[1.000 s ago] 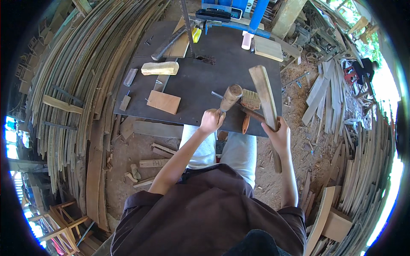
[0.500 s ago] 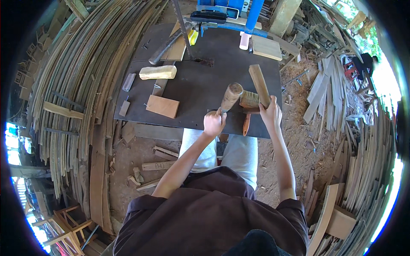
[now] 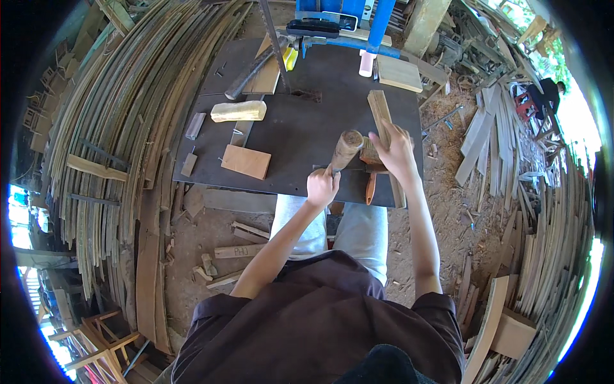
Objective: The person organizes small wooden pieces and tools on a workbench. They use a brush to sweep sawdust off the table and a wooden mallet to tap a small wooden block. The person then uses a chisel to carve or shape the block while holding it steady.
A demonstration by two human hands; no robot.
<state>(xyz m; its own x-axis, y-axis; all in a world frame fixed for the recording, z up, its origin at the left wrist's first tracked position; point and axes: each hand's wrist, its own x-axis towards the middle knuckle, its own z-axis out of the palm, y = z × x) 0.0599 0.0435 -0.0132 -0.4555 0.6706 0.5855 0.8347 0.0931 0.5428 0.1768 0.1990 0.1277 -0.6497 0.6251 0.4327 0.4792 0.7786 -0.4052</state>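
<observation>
Dark steel-looking tabletop [image 3: 300, 137] is the landmark, so everything below is placed against it.

Left hand [image 3: 322, 187] sits right at the near edge of the tabletop, fist clenched around the handle of a wooden mallet [image 3: 345, 148]. The forearm runs up from the lower middle, elbow bent, wrist cocked so the mallet head points away from the body and hangs over the tabletop's near-right part.

Right hand [image 3: 396, 152] is further onto the tabletop, just right of the mallet head. Its arm is nearly straight, coming up along the right side. The fingers wrap a long wooden slat [image 3: 382, 128] that lies across the right part of the tabletop and sticks out past the near edge. A small brown wooden block [image 3: 369, 152] sits pinched between the mallet head and that hand, touching the slat. An orange tool handle [image 3: 370, 187] lies at the near edge, between the 2 hands; can't tell what tool it belongs to.

Elsewhere on the tabletop: a flat reddish board [image 3: 246, 161] left of centre, a pale rounded chunk of wood [image 3: 238, 111] behind it, and a blue machine frame [image 3: 358, 22] at the far edge. Long bent strips [image 3: 121, 128] are stacked off the left side.
</observation>
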